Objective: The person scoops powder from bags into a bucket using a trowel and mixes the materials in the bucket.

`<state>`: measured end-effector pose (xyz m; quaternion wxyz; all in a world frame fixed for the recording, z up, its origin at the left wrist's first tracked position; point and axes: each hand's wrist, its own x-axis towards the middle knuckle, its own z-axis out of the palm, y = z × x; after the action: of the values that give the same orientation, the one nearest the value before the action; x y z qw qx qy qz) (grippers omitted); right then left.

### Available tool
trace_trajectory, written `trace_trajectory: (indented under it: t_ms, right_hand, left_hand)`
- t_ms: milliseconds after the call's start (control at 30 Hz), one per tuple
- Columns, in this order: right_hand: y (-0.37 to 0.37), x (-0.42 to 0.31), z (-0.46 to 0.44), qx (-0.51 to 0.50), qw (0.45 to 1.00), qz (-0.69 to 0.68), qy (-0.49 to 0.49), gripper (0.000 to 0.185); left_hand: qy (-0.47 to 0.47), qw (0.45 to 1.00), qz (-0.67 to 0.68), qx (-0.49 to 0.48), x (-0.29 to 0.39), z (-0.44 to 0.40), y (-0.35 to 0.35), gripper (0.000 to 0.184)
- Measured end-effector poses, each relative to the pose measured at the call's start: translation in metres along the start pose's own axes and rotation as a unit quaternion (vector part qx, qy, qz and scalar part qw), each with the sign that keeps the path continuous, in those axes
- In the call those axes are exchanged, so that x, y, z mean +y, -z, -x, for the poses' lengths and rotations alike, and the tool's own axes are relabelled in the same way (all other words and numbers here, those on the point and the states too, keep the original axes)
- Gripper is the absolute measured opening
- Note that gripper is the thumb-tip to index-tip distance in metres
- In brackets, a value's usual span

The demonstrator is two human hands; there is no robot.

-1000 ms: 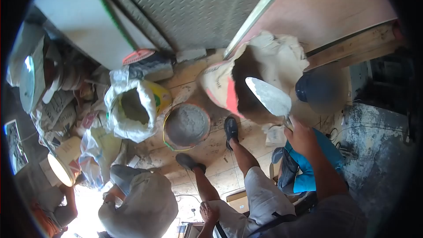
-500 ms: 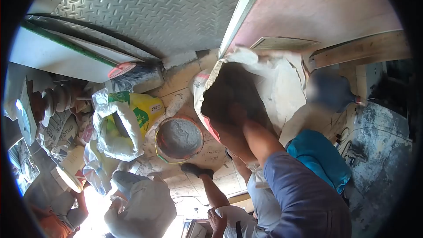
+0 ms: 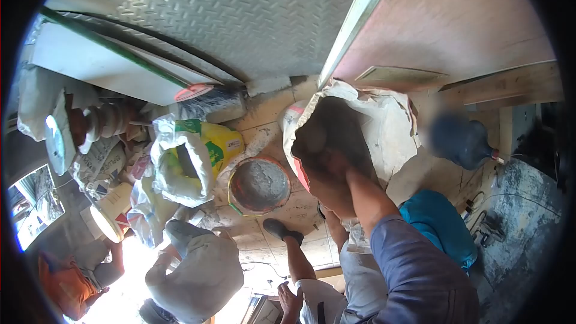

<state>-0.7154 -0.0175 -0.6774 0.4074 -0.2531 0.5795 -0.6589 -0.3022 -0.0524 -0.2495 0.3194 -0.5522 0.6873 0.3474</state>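
My right hand [image 3: 333,161] is deep inside a large, wide-mouthed paper sack [image 3: 393,138], with its fingers lost in the dark. A dim rounded shape [image 3: 313,137] lies just ahead of it in the sack; I cannot tell whether the hand grips it. Low in the view, my left hand [image 3: 290,300] rests beside my light shorts [image 3: 321,300], its fingers somewhat apart and nothing seen in them. Left of the sack stands a round bucket [image 3: 235,199] with grey powder or paste [image 3: 261,185] inside.
An open white, yellow and green bag [image 3: 225,141] sits left of the bucket. A teal sack [image 3: 438,225] and a dark water jug [image 3: 462,141] are at the right. Another person in a light shirt [image 3: 201,273] and one in orange [image 3: 66,285] are at lower left.
The whole view has shifted, so the sack, bucket and bags appear slightly farther right. My right hand is still inside the sack; my left hand remains by my shorts.
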Motion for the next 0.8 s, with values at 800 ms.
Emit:
trace_trajectory:
  t_ms: [800]
  right_hand:
    - [-0.137,-0.481,0.048,0.118,0.909,0.208,-0.343,0.008]
  left_hand:
    - [0.045,0.998,0.02,-0.042,-0.127,-0.063,0.037,0.079]
